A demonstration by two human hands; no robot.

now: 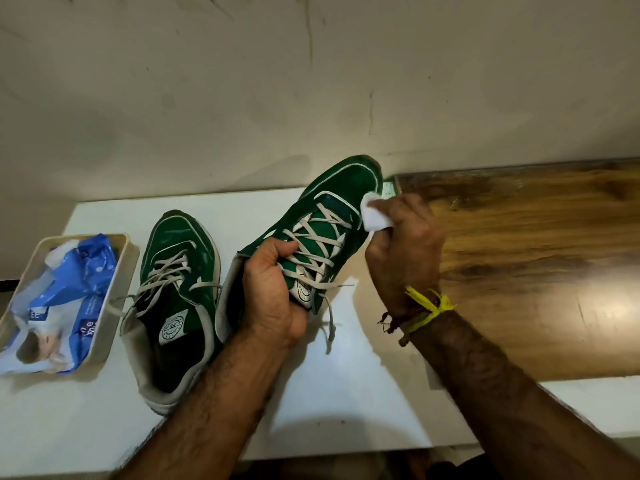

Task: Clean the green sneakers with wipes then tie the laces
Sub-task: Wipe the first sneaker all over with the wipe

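Two green sneakers are on show. One sneaker (173,299) sits flat on the white table (346,393), toe pointing away, next to a tray. The other sneaker (332,209) is lifted up and tilted, with its toe near the wall (242,98).

Each shoe has a round white badge on its tongue with writing on it, but the letters are too small to read. The blue and white wipes pack (65,299) in the tray has some letters too, and they cannot be made out.

Both shoes are dark green with thin white lines, white edges at the sole and grey-white laces (311,244). The laces are loose and untied, and one end hangs down from the lifted shoe.

The left hand (273,292) is curled tight around the lifted shoe at the tongue and opening, holding it up. The right hand (405,244) pinches a small white wipe (375,218) and presses it on the side of that shoe near the toe. A yellow thread (429,308) is tied round the right wrist.

The cream tray (114,306) is at the left end of the table. A brown wooden top (536,254) lies to the right.
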